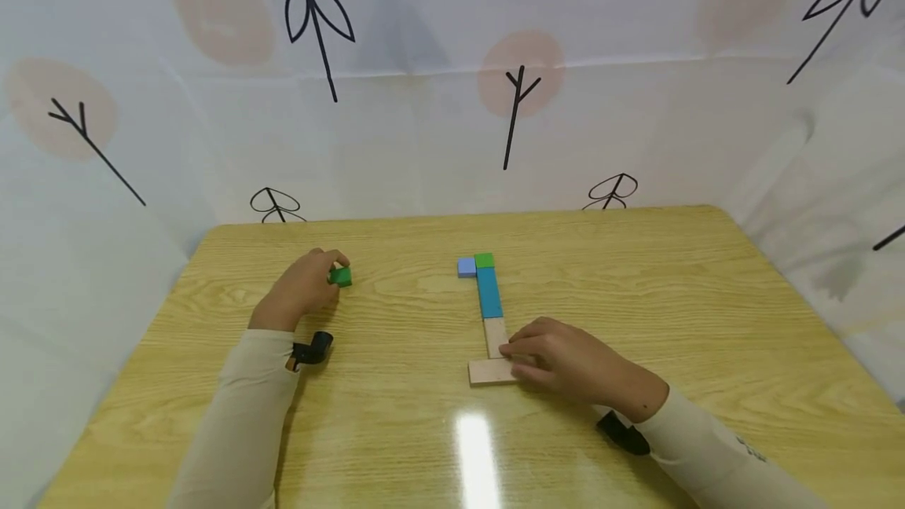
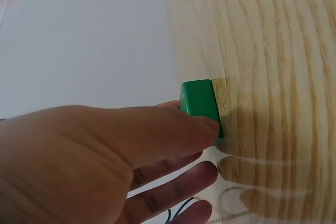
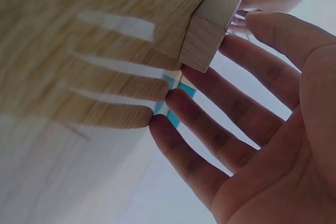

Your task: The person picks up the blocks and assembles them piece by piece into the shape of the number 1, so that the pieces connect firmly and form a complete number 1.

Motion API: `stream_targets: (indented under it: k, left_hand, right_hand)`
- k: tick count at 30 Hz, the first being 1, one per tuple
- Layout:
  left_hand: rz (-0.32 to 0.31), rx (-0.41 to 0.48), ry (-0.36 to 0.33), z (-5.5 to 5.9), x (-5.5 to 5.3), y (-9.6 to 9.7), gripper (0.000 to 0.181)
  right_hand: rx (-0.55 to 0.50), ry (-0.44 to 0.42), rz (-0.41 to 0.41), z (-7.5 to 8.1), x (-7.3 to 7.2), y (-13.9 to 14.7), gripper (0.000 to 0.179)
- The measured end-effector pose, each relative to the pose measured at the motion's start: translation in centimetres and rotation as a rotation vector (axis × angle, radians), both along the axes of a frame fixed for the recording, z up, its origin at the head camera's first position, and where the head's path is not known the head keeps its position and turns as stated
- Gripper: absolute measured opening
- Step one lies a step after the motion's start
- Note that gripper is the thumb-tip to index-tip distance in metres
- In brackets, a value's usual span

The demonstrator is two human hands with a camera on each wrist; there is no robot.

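Note:
My left hand (image 1: 300,289) pinches a small green block (image 1: 342,277) at the table's left side; the left wrist view shows the thumb across this green block (image 2: 199,98). On the right, my right hand (image 1: 566,360) touches the right end of a plain wooden plank (image 1: 491,372) lying crosswise. In the right wrist view its fingers (image 3: 231,108) are extended beside the plank's end (image 3: 202,43), and the thumb lies over them. Beyond the plank, a short plain block (image 1: 495,336), a blue block (image 1: 489,293) and a light green block (image 1: 484,260) form a line.
A light blue cube (image 1: 467,267) sits left of the light green block. The pieces lie on a wooden table (image 1: 396,430) with a bright reflection near its front. A white patterned cloth (image 1: 424,132) hangs behind and along the sides.

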State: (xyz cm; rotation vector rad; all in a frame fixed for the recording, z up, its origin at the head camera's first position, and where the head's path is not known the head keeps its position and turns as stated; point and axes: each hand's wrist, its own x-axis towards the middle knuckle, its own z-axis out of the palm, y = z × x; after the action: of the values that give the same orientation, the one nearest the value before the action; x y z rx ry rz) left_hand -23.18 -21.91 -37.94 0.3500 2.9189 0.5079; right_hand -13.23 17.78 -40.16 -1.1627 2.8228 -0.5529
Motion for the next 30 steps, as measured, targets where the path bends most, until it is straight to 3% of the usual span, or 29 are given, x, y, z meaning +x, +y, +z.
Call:
stream_targets:
  k: [30]
  left_hand:
    - [-0.01, -0.087, 0.05, -0.4, -0.2, 1.1, 0.039]
  right_hand:
    - [-0.007, 0.022, 0.012, 0.2, 0.1, 0.1, 0.027]
